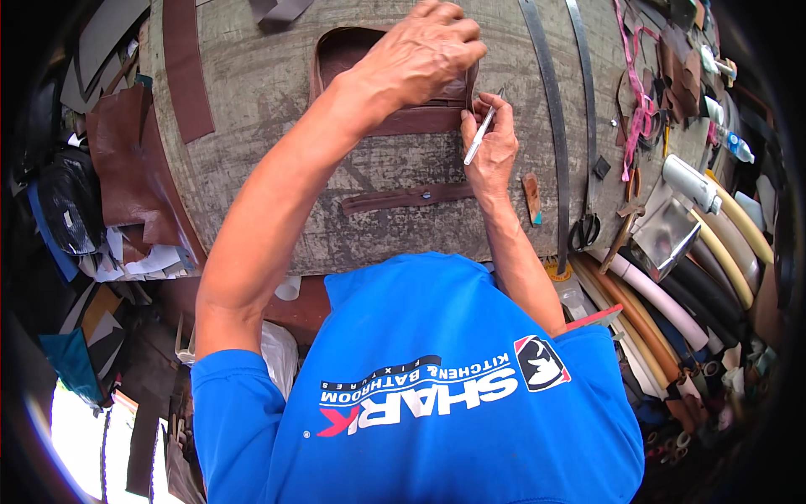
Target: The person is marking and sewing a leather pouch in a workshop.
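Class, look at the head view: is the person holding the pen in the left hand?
No, the white pen is held in the right hand.

Brown leather piece (420,122): smooth, edges raised around darker hollow, flat band along 6 o'clock side; lies at 12 o'clock, partly hidden behind my left hand (426,52). Pen (478,139): slim, whitish, slanted along 1-to-7 o'clock line; gripped in my right hand (491,151), just beside leather's 4 o'clock corner.
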The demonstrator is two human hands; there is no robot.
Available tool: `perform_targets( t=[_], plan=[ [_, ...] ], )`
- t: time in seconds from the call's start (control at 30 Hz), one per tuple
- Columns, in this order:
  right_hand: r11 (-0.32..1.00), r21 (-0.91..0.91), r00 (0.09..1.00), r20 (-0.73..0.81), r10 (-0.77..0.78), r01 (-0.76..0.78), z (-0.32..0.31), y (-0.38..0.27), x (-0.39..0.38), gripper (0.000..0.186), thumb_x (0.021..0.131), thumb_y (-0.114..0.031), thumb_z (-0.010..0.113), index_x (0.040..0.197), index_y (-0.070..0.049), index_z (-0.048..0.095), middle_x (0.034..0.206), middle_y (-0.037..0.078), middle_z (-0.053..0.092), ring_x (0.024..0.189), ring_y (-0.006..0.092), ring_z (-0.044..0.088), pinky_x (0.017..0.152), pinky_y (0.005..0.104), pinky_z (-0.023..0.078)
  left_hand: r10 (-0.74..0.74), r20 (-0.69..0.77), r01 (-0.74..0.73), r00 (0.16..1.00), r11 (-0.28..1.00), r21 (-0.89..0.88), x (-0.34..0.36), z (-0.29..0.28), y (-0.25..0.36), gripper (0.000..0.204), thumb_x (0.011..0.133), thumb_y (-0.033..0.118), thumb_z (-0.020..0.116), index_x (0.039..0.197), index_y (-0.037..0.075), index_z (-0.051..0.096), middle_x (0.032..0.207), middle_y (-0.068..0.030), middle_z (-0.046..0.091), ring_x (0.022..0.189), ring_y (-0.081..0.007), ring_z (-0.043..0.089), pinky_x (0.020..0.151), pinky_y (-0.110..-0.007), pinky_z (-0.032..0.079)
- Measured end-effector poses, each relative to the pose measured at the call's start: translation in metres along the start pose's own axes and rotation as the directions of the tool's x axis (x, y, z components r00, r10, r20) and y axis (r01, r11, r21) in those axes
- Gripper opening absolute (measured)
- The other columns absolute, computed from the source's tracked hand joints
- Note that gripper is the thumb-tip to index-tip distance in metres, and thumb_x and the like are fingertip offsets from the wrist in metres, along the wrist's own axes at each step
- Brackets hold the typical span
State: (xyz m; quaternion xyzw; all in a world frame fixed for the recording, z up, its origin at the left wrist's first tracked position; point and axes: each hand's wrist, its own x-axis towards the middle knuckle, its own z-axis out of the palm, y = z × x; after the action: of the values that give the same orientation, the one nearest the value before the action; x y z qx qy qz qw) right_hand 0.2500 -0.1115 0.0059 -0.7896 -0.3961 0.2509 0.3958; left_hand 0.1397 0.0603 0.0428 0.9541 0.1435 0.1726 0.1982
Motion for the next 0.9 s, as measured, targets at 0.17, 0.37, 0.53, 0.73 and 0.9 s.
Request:
perform_targets(
  t=[0.17, 0.37, 0.53, 0.73, 0.9],
  plan=[
    [0.999, -0.013, 0.999, -0.01, 0.045, -0.045, 0.001, 0.0, 0.0, 0.031, 0.085, -0.006, 0.064, 0.114, -0.002, 0.054, 0.092, 0.013, 0.067, 0.084, 0.0244, 0.067, 0.077, 0.0362, 0.052, 0.197, 0.001, -0.197, 0.98, 0.98, 0.003, 0.021, 0.031, 0.0, 0.013, 0.075, 0.019, 0.061, 0.082, 0.008, 0.063, 0.093, -0.0092, 0.061, 0.103, -0.0285, 0.055, 0.097, -0.048, 0.038],
    [0.998, 0.009, 0.997, -0.041, 0.062, -0.061, 0.003, 0.003, -0.001, 0.032, 0.085, -0.007, 0.064, 0.115, -0.002, 0.054, 0.094, 0.014, 0.067, 0.086, 0.0248, 0.066, 0.077, 0.0365, 0.051, 0.162, 0.366, -0.18, 0.916, 0.984, 0.016, 0.039, 0.056, 0.001, 0.008, 0.081, 0.018, 0.064, 0.083, 0.016, 0.071, 0.094, 0.0034, 0.066, 0.113, -0.0201, 0.052, 0.113, -0.051, 0.025],
    [0.998, 0.018, 0.997, -0.054, 0.053, -0.052, 0.003, 0.007, -0.002, 0.032, 0.086, -0.007, 0.063, 0.115, -0.002, 0.053, 0.093, 0.014, 0.067, 0.083, 0.0229, 0.066, 0.076, 0.0362, 0.052, 0.188, 0.332, -0.19, 0.925, 0.981, -0.024, 0.047, 0.075, -0.003, 0.008, 0.081, 0.019, 0.062, 0.078, 0.015, 0.067, 0.085, 0.0015, 0.067, 0.109, -0.0207, 0.054, 0.111, -0.051, 0.027],
    [0.991, 0.088, 0.993, -0.035, 0.108, -0.105, 0.002, 0.004, -0.002, 0.03, 0.087, -0.007, 0.061, 0.115, 0.0, 0.053, 0.091, 0.013, 0.067, 0.079, 0.0198, 0.066, 0.073, 0.0337, 0.052, 0.179, 0.34, -0.197, 0.923, 0.98, 0.018, 0.051, 0.081, -0.002, 0.007, 0.081, 0.017, 0.061, 0.08, 0.015, 0.068, 0.085, -0.0001, 0.068, 0.109, -0.021, 0.055, 0.109, -0.05, 0.029],
    [0.975, 0.13, 0.983, -0.016, 0.182, -0.179, -0.005, 0.0, -0.005, 0.027, 0.088, -0.006, 0.061, 0.113, 0.0, 0.052, 0.091, 0.011, 0.067, 0.081, 0.0167, 0.065, 0.075, 0.0315, 0.052, 0.172, 0.356, -0.206, 0.918, 0.977, 0.059, 0.05, 0.077, 0.002, 0.008, 0.082, 0.017, 0.061, 0.081, 0.014, 0.068, 0.087, -0.0008, 0.069, 0.109, -0.0211, 0.055, 0.109, -0.049, 0.029]
  ],
)
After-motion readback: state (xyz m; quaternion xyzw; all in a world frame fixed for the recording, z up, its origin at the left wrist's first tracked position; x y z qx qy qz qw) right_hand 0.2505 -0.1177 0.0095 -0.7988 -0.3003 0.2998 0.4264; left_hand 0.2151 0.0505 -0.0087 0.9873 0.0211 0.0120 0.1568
